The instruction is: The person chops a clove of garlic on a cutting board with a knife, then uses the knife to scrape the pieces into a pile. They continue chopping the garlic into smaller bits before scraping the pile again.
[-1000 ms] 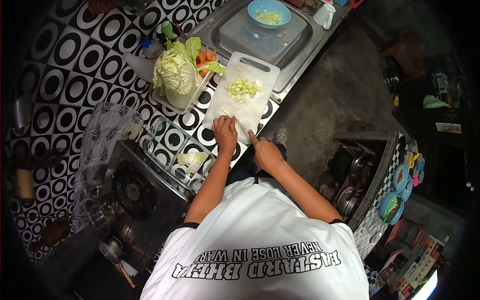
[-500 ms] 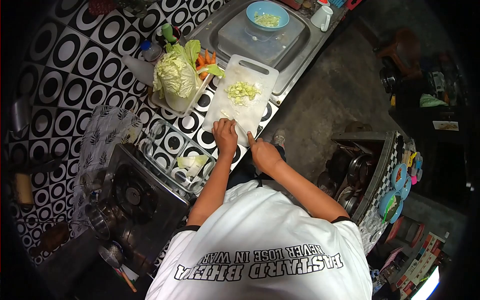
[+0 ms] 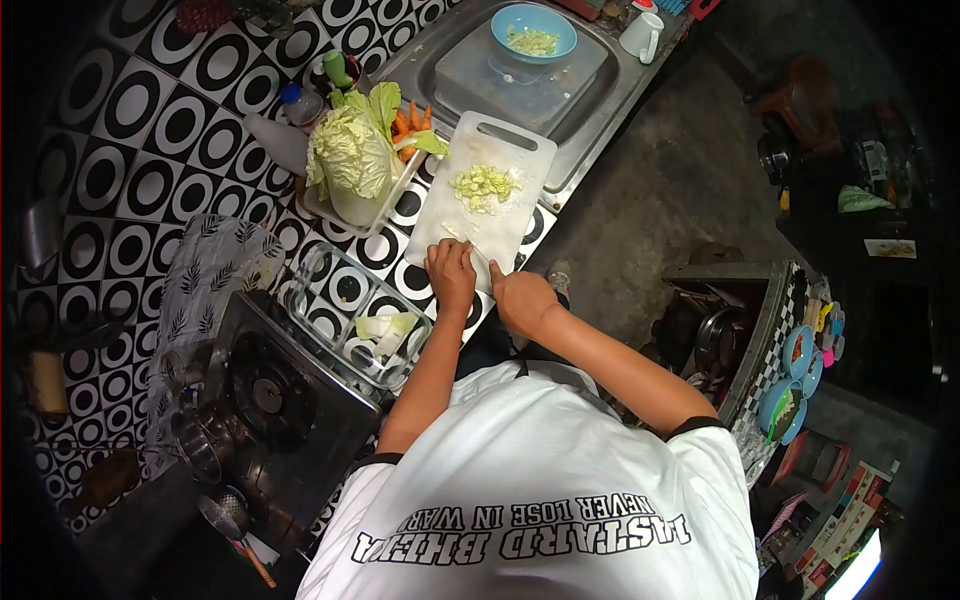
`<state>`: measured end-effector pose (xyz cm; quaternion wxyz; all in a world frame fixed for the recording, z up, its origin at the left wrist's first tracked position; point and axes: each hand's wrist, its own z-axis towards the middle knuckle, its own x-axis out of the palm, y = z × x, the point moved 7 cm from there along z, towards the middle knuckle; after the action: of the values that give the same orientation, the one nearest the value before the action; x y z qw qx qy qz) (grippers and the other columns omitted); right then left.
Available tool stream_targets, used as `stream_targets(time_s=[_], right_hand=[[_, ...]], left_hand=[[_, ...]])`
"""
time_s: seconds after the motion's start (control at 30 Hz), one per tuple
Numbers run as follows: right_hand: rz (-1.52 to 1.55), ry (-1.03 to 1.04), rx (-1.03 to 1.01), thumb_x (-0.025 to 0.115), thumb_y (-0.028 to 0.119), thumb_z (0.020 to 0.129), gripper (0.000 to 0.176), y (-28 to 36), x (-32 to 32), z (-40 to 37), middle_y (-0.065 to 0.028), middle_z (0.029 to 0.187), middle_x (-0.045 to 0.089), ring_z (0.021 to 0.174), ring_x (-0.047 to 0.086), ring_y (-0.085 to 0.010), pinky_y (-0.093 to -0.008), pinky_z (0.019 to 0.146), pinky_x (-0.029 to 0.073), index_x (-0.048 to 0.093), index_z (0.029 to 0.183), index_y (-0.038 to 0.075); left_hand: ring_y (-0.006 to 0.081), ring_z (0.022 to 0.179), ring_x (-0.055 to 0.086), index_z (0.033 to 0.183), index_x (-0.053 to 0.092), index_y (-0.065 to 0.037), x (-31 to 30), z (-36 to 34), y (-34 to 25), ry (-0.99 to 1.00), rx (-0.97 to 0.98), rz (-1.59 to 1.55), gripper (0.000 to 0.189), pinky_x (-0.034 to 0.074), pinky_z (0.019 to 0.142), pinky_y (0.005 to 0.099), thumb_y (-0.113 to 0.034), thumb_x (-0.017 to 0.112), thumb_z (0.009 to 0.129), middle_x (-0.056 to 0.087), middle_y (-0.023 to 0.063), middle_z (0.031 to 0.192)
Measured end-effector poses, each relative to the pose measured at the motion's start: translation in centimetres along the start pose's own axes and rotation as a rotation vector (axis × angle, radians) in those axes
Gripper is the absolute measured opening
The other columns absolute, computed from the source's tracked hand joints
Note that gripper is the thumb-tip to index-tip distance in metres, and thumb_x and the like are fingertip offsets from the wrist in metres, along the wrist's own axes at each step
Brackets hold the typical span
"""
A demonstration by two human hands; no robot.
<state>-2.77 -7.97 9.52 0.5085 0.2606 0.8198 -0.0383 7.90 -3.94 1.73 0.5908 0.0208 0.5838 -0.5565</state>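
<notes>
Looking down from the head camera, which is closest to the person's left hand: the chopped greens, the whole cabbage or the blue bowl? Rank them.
From the left hand:
1. Chopped greens, just ahead on the cutting board.
2. Whole cabbage, ahead to the left, beside the board.
3. Blue bowl, farthest, up at the sink.

Home kitchen, small one. I'm at a counter w/ black & white ring-pattern tiles, and a steel sink is set in at the far end. Gas stove by my left elbow, steel pot beside it. Veg is out: napa cabbage & carrots in a tray, chopped greens on my white chopping board, knife on it too. Blue bowl & mug at the sink. Rack of pots & pans on my right, bare concrete floor.
</notes>
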Motion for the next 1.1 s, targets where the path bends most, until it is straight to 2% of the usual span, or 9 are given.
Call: stream_targets(time_s=[0.27, 0.47, 0.8, 0.87, 1.1], right_hand=[[-0.005, 0.094, -0.051, 0.052, 0.010, 0.087, 0.049, 0.8, -0.9, 0.9, -0.0204, 0.087, 0.071, 0.078, 0.072, -0.0306, -0.0384, 0.066, 0.058, 0.048, 0.130, -0.014], [0.043, 0.119, -0.028, 0.052, 0.010, 0.087, 0.051, 0.4, -1.1, 1.1, -0.0217, 0.092, 0.071, 0.083, 0.071, -0.0326, -0.0400, 0.069, 0.058, 0.046, 0.132, -0.014], [0.043, 0.140, -0.020, 0.052, 0.010, 0.087, 0.057, 0.3, 0.3, 1.1, -0.0222, 0.093, 0.071, 0.083, 0.071, -0.0327, -0.0404, 0.069, 0.058, 0.040, 0.137, -0.015], [-0.035, 0.030, -0.045, 0.050, 0.008, 0.083, 0.059, 0.4, 0.6, 1.2, -0.0169, 0.076, 0.070, 0.064, 0.069, -0.0275, -0.0380, 0.056, 0.056, 0.041, 0.139, -0.011], [-0.014, 0.039, -0.032, 0.051, 0.007, 0.082, 0.061, -0.1, 0.7, 0.9, -0.0175, 0.076, 0.070, 0.064, 0.070, -0.0281, -0.0387, 0.057, 0.056, 0.039, 0.140, -0.012]], left_hand=[[0.0269, 0.088, 0.054, 0.088, 0.070, -0.009, 0.0, 0.0, 0.0, 0.015, -0.004, -0.002, 0.007, 0.041, 0.079, 0.0397, -0.010, 0.064, 0.084, 0.061, 0.0042, 0.089], [0.0267, 0.090, 0.054, 0.089, 0.070, -0.009, 0.1, -0.1, 0.1, 0.019, -0.013, 0.008, 0.007, 0.041, 0.080, 0.0391, -0.009, 0.065, 0.084, 0.061, 0.0041, 0.090], [0.0270, 0.090, 0.054, 0.088, 0.069, -0.009, 0.0, 0.1, -0.2, 0.030, -0.008, 0.017, 0.007, 0.041, 0.080, 0.0389, -0.008, 0.065, 0.083, 0.061, 0.0044, 0.090], [0.0269, 0.090, 0.054, 0.088, 0.069, -0.009, -0.1, 0.1, -0.4, 0.030, -0.008, 0.015, 0.007, 0.041, 0.080, 0.0388, -0.008, 0.065, 0.083, 0.061, 0.0044, 0.090], [0.0267, 0.090, 0.054, 0.088, 0.068, -0.009, 0.0, 0.0, -0.3, 0.025, 0.003, 0.017, 0.007, 0.041, 0.080, 0.0389, -0.006, 0.065, 0.082, 0.060, 0.0041, 0.090]])
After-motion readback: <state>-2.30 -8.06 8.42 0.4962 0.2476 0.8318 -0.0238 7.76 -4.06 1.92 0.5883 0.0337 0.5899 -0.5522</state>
